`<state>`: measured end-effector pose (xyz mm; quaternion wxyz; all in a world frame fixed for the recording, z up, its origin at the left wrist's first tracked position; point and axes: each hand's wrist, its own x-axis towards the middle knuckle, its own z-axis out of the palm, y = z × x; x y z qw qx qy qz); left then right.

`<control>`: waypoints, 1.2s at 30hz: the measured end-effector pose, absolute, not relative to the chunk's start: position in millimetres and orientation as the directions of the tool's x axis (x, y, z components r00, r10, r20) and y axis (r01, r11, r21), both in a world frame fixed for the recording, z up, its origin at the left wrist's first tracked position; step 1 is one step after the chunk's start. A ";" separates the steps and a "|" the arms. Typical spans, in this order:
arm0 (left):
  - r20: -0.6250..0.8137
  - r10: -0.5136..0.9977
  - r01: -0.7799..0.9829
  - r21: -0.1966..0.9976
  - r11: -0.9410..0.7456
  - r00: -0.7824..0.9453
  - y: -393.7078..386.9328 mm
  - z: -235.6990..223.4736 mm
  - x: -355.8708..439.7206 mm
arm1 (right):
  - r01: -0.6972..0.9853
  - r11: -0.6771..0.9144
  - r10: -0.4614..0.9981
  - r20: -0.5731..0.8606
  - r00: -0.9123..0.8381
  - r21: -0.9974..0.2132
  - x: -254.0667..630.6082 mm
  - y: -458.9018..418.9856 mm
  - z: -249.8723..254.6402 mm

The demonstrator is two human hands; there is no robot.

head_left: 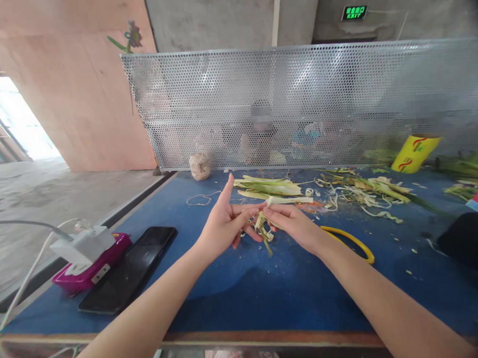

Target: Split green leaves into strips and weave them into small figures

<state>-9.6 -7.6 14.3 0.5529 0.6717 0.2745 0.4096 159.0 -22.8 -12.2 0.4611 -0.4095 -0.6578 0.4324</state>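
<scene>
My left hand [226,218] and my right hand [291,221] meet above the middle of the blue table. Between their fingertips is a small bunch of folded, pale green leaf strips [262,223], with a thin stem end hanging below. A finger of the left hand points upward while others pinch the bunch. The right thumb and fingers press on its other side. A whitish strip [290,200] sticks out to the right from near the fingertips. Just behind the hands lies a pile of long, flat green leaves [269,186]. Fingers hide part of the bunch.
A yellow ring [365,245] lies by my right forearm. Leaf scraps [378,189], a yellow roll [416,152] and a dark object [470,244] are rightward. Leftward are a phone [129,270], a purple power strip [93,264] and a whitish lump [200,166]. A perforated metal screen [219,105] stands behind.
</scene>
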 end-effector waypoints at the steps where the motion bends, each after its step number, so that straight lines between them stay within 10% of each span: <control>1: 0.251 0.814 -0.079 0.966 -0.246 0.524 -7.9 14.2 -9.8 | 0.092 0.269 0.943 0.243 -0.228 -0.959 158.4 -22.8 -12.7; 9: 0.259 0.775 -0.057 0.959 -0.277 0.576 -9.8 14.0 -11.4 | -0.271 -0.013 0.903 0.104 -0.416 -0.963 151.5 -27.8 -11.7; 36: 0.279 0.811 0.152 0.901 -0.406 0.514 -8.2 9.9 -12.5 | 0.397 0.441 0.895 0.429 -0.124 -0.805 148.5 -33.8 -6.2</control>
